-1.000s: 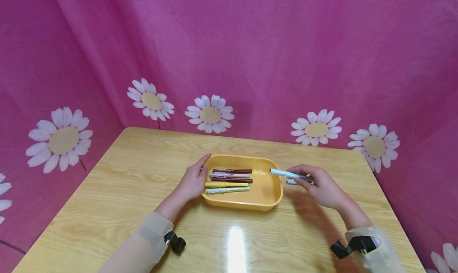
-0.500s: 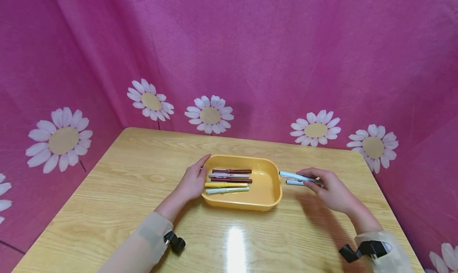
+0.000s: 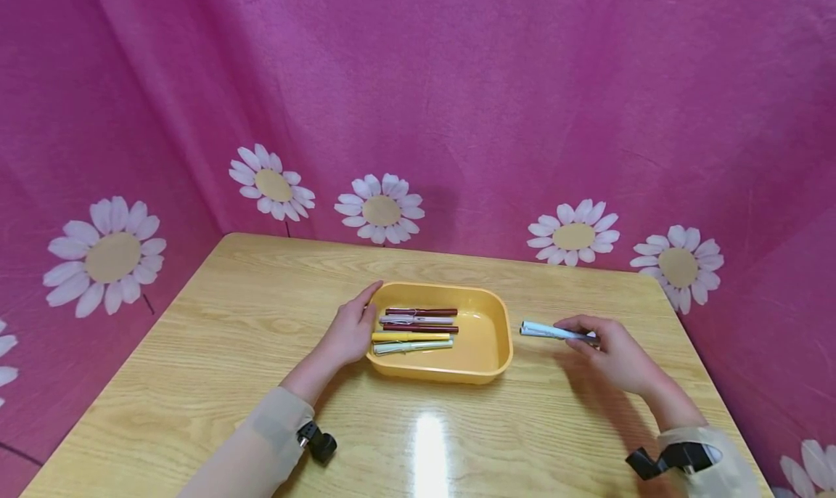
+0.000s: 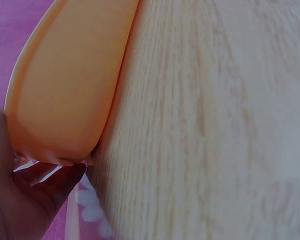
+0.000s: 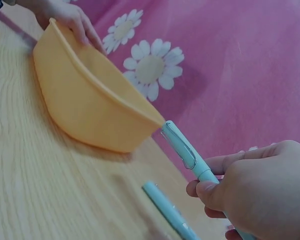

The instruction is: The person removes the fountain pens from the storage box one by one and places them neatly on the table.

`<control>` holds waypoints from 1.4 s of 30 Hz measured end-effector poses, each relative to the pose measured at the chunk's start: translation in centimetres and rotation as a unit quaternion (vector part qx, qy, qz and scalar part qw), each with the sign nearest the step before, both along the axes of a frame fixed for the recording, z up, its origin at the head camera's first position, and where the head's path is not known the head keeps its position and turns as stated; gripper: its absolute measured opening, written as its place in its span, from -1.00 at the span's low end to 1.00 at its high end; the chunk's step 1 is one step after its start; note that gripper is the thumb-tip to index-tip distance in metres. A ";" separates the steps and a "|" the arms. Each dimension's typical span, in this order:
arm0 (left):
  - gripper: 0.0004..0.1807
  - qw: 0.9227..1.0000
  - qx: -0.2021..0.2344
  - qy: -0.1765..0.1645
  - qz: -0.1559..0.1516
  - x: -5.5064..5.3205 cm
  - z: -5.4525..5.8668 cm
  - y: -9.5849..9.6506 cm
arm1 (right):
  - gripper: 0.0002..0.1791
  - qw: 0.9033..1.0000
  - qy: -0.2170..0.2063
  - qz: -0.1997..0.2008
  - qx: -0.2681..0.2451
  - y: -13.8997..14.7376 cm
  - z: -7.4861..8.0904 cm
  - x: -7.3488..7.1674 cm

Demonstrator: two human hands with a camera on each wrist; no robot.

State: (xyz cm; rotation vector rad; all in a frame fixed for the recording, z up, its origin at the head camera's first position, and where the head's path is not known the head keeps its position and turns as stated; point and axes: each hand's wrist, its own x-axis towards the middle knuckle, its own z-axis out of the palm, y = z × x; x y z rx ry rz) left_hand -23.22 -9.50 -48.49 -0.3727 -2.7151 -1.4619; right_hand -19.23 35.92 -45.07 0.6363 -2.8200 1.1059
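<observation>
My left hand (image 3: 351, 331) holds the left end of a yellow plastic tray (image 3: 483, 373), fingers against its outer wall in the left wrist view. Several capped pens lie side by side in the tray's left part: maroon pens (image 3: 436, 312), a lilac pen (image 3: 427, 321), a yellow pen (image 3: 411, 337) and a pale green pen (image 3: 414, 347). To the right of the tray, my right hand (image 3: 610, 349) pinches a light blue pen (image 5: 182, 145) between thumb and fingers, its clip end pointing at the tray. Just below it is a second light blue pen (image 5: 167, 207), apart from the fingers.
The wooden table (image 3: 196, 367) carries the tray near its middle. A pink curtain (image 3: 444, 106) with white daisies stands behind the far edge and along both sides. Black wrist cameras (image 3: 318, 441) sit on both sleeves.
My right hand has moved right, away from the tray, and slightly nearer to me with the light blue pen. That pen now overlaps the second one in the head view. My left hand stays put.
</observation>
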 end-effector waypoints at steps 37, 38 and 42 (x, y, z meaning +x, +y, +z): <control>-0.44 1.000 0.015 -0.012 0.003 0.2 0.3 0.1 | -0.73 0.996 0.004 -0.046 0.079 0.1 -4.2 -1.1; -0.44 1.000 0.015 -0.012 0.004 0.2 0.3 0.1 | -0.73 0.996 0.005 -0.046 0.079 0.1 -4.2 -1.1; -0.44 1.000 0.011 -0.011 0.006 0.3 0.3 0.1 | -0.72 0.995 0.007 -0.050 0.081 0.0 -4.4 -1.2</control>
